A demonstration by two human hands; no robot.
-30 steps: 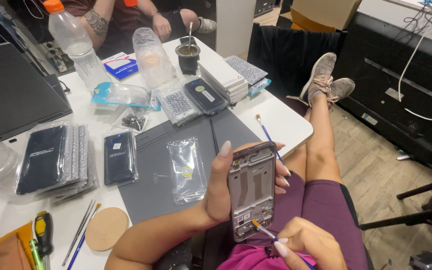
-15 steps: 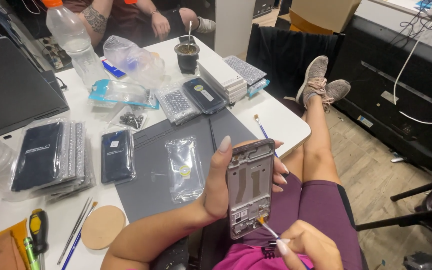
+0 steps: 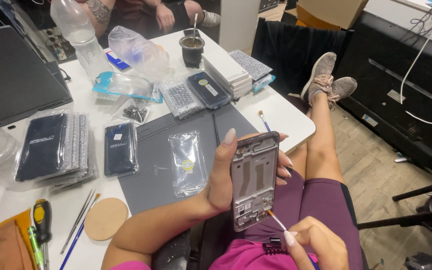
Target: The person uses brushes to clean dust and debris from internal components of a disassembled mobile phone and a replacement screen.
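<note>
left of the left hand (image 3: 224, 175) lay a clear bag (image 3: 187, 162) on a grey mat (image 3: 151, 165). that hand gripped a phone frame (image 3: 254, 180) upright over the lap. the right hand (image 3: 316, 245) pinched a thin brush (image 3: 277, 221), tip touching the frame's bottom edge.

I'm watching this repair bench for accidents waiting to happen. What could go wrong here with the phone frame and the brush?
The left hand holds the phone frame over the lap, off the table; a slip would likely drop it towards the floor. The right hand works a thin brush at the frame's lower edge, so a hard push could bend the tip or jolt the frame. Another blue-handled brush lies near the table edge and might roll off.
</note>
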